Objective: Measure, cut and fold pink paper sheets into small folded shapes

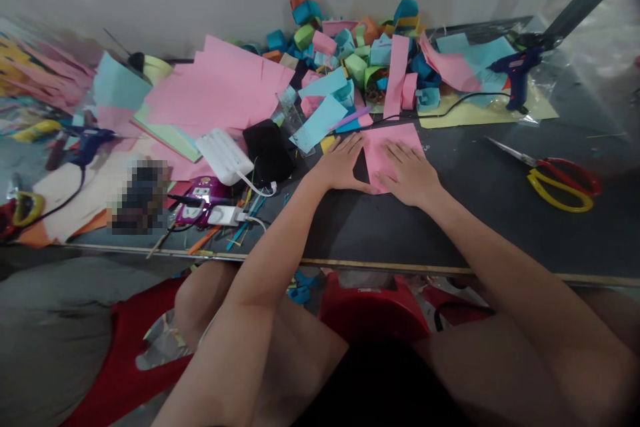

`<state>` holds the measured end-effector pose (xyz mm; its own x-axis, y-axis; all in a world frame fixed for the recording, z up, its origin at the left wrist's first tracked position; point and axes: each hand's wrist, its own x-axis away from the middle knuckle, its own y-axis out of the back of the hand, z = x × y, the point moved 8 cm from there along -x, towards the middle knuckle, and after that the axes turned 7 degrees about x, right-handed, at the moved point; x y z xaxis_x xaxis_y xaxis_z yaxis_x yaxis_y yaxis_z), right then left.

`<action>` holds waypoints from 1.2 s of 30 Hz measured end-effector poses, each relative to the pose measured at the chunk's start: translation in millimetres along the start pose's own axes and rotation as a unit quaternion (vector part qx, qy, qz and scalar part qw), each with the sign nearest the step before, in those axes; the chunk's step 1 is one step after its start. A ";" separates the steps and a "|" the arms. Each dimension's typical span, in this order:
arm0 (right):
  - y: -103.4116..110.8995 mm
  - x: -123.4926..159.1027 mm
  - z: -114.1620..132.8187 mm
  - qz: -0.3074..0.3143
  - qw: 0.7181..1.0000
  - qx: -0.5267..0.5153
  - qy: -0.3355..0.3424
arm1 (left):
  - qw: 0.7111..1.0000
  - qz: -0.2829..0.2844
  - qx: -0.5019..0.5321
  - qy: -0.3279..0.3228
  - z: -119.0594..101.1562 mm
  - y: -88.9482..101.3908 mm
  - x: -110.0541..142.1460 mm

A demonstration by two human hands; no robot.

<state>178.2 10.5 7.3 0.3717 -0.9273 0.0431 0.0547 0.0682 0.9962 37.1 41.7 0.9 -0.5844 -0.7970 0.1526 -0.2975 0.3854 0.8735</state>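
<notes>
Pink sheet's (373, 152) flat, right hand (409, 172) on top, left hand (342, 167) at its edge, grip loose, so kinda barely started, though shaped paper pieces (356, 69) already sit piled behind.

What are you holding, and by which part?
Nothing is held: the left grip lies flat at the left edge of the pink paper, the right grip flat on it.

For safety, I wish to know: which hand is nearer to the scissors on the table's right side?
Right. The right hand rests on the pink paper, left of those scissors; the left hand is farther away, at the paper's left edge.
</notes>
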 end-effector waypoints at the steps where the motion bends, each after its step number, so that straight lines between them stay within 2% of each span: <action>1: 0.1 0.0 0.0 -0.002 1.000 -0.001 0.001 | 1.000 -0.003 0.000 0.002 -0.5 0.8 0.1; 11: 3.8 3.1 1.6 -0.005 1.000 0.002 -0.006 | 1.000 -0.013 0.012 -0.002 1.0 2.8 0.1; 19: 1.6 1.6 -0.4 0.003 1.000 -0.014 -0.007 | 1.000 0.030 -0.009 -0.001 -0.3 -2.0 0.6; 26: -3.1 3.8 -5.4 -0.009 1.000 -0.025 -0.017 | 0.999 0.040 -0.012 0.003 3.5 -4.8 -2.4; 31: -10.0 1.1 -12.7 0.030 0.999 -0.043 0.000 | 0.999 0.039 -0.020 0.004 1.0 -4.2 -2.6; 36: -18.7 2.0 -48.7 0.130 0.988 -0.060 -0.060 | 0.998 0.047 -0.036 0.023 -3.3 -2.1 0.3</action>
<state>223.0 25.3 -14.9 0.2763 -0.9090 0.3122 0.0831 0.3462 0.9345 40.0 39.1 0.7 -0.5715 -0.7800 0.2550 -0.1873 0.4265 0.8849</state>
